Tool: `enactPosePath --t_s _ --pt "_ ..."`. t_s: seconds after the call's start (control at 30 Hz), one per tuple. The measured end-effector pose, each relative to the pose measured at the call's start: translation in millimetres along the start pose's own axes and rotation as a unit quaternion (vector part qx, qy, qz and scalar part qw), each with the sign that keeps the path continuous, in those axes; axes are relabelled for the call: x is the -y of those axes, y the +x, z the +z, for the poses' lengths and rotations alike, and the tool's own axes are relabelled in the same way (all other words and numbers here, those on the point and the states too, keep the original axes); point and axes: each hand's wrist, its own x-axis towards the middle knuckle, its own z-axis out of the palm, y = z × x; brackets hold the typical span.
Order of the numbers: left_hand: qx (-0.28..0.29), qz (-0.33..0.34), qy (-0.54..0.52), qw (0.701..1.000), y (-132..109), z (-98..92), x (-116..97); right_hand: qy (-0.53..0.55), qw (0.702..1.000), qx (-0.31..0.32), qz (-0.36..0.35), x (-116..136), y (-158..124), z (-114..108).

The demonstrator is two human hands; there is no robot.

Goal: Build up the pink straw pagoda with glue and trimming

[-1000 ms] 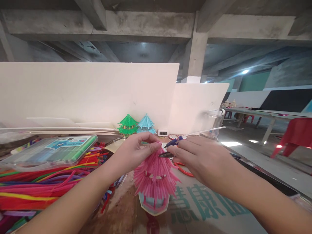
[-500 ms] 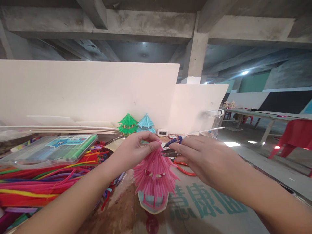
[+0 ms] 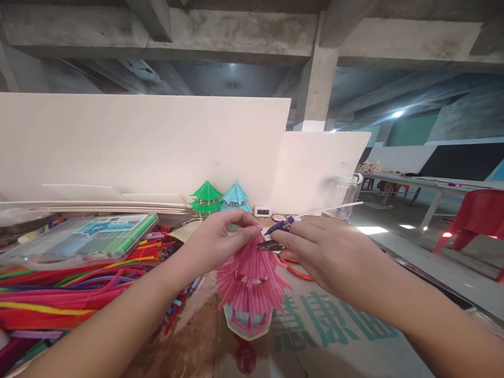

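Note:
A pink tiered tree-shaped model [image 3: 252, 283] of fuzzy pipe cleaners stands upright on a pale base in front of me. My left hand [image 3: 224, 236] pinches its top between thumb and fingers, where a small pink tip shows. My right hand [image 3: 326, 252] is closed round a dark-jawed cutter [image 3: 271, 245], its jaws against the model's right side near the top. An orange handle loop [image 3: 297, 270] shows below those fingers; whether it belongs to the cutter I cannot tell. Against the same hand appears a blue glue gun [image 3: 280, 226] with a white stick behind it; its grip is hidden.
A green model [image 3: 207, 198] and a light blue model [image 3: 235, 197] stand at the back beside a small digital clock [image 3: 262, 211]. At left, a clear marker case [image 3: 90, 239] rests on heaped coloured pipe cleaners [image 3: 59, 302]. A clear jar [image 3: 342, 191] stands back right.
The view has dipped slightly, so the scene sits a little higher. My right hand and the dark jaws have shifted slightly; my left hand keeps its pinch on the model's top.

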Motion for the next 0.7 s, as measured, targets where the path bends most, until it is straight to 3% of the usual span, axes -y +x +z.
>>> enactPosePath --t_s 0.7 --pt "0.009 -0.01 -0.029 0.999 -0.1 -0.5 6.2 0.038 0.999 -0.019 0.017 -0.7 0.6 -0.5"
